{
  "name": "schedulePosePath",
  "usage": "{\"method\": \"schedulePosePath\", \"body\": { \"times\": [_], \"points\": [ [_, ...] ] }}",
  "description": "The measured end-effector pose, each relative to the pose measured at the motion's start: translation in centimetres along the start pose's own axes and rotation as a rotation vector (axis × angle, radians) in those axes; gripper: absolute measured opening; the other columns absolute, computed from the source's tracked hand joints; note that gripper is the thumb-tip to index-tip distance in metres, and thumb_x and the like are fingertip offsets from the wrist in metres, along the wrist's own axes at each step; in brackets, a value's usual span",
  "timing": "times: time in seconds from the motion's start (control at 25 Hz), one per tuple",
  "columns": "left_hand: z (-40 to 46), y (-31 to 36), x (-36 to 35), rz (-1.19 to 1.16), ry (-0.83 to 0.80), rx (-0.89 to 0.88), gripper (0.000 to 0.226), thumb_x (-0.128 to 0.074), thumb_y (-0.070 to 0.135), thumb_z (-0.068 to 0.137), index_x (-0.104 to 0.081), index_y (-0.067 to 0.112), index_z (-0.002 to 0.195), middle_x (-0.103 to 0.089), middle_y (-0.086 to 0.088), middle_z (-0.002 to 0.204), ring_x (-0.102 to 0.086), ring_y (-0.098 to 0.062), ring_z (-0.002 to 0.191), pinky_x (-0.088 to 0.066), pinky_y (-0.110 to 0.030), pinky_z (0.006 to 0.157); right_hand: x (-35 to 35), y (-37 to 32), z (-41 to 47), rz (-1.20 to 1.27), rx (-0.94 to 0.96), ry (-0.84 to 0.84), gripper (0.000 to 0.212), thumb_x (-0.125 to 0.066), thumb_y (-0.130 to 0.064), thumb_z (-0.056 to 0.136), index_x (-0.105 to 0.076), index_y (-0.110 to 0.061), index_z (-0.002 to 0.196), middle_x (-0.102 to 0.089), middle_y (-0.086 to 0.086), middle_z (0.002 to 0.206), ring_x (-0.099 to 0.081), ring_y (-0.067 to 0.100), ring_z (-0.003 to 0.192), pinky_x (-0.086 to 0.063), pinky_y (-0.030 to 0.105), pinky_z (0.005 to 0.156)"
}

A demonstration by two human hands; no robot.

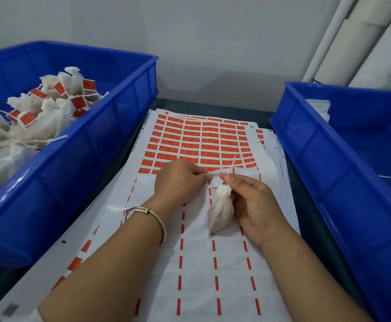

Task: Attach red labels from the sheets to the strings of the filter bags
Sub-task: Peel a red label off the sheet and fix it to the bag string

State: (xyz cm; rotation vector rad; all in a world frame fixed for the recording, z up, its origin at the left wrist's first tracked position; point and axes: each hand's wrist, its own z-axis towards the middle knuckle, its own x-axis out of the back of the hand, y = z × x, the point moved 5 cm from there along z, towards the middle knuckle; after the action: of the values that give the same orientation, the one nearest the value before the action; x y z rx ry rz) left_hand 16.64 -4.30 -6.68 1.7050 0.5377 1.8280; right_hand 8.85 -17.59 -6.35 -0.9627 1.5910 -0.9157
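One small white mesh filter bag (pixel 220 211), gathered at the neck, lying on the label sheet between the two hands, neck pointing away, bottom toward the wearer. One thin white string (pixel 231 164) rising from the neck, pinched by thumb and forefinger of the right hand (pixel 252 201), free end sticking up past the fingertips; likely held taut this way to give the label a straight run to fold over. Left hand (pixel 180 180) just beside, fingertips closed at the edge of the nearest remaining row of labels, apparently on a label; too small to tell whether one is already lifted. One silver metal bangle (pixel 148 213) on the left wrist.

Underneath, a white backing sheet of small red rectangular labels (pixel 201 142), near half stripped to bare paper with red dashes, far half still full: roughly eight or nine rows left, too many labels to count exactly. Probably worked from the near edge outward, keeping the reach short. At least two more sheets stacked below, edges showing at the right.

Two large blue plastic crates. Left crate (pixel 111 126) holding a heap of labelled bags (pixel 38 108), about nine red tags visible: finished output, by the look. Right crate (pixel 329 145) showing only loose strings and a bit of white at its edge; likely the unlabelled supply. Two or three pale tubes (pixel 352 40) leaning on the wall behind.
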Motion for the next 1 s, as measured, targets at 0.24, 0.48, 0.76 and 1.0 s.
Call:
{"method": "schedulePosePath", "body": {
  "times": [0.24,0.48,0.76,1.0],
  "points": [
    [0.0,-0.1,0.1,-0.001,0.013,0.03,0.025,-0.056,0.043,0.089,-0.074,0.025,0.092,-0.055,0.021,0.068,-0.056,-0.006,0.061,-0.034,-0.016,0.051,-0.1,-0.1,-0.2,0.006,0.018,-0.019,0.02,-0.068,-0.027,0.067,-0.079,-0.025,0.083,-0.074,-0.005,0.099,-0.069,0.011,0.093,-0.057,0.024,0.072],
    [0.1,-0.2,0.2,-0.057,0.032,0.072,0.019,-0.056,0.039,0.089,-0.064,0.03,0.074,-0.059,0.018,0.068,-0.057,-0.007,0.06,-0.034,-0.015,0.05,0.0,-0.1,-0.2,-0.033,0.008,0.008,0.018,-0.067,-0.027,0.069,-0.078,-0.028,0.083,-0.074,-0.006,0.099,-0.069,0.01,0.093,-0.057,0.027,0.075],
    [0.3,-0.5,1.0,-0.219,0.1,0.137,0.018,-0.055,0.03,0.092,-0.058,0.03,0.075,-0.057,0.014,0.07,-0.056,-0.01,0.062,-0.037,-0.014,0.05,0.4,-0.6,-0.3,-0.08,0.016,0.06,0.014,-0.071,-0.025,0.066,-0.078,-0.027,0.078,-0.074,-0.003,0.095,-0.066,0.022,0.098,-0.053,0.041,0.091],
    [0.2,-0.7,1.6,-0.312,0.154,0.193,0.021,-0.057,0.029,0.091,-0.055,0.031,0.07,-0.057,0.014,0.069,-0.058,-0.01,0.062,-0.036,-0.011,0.047,0.4,-2.2,-0.9,-0.098,0.127,0.076,0.022,-0.071,-0.039,0.058,-0.077,-0.025,0.074,-0.07,-0.001,0.073,-0.063,0.01,0.066,-0.052,0.027,0.073]
  ]
}}
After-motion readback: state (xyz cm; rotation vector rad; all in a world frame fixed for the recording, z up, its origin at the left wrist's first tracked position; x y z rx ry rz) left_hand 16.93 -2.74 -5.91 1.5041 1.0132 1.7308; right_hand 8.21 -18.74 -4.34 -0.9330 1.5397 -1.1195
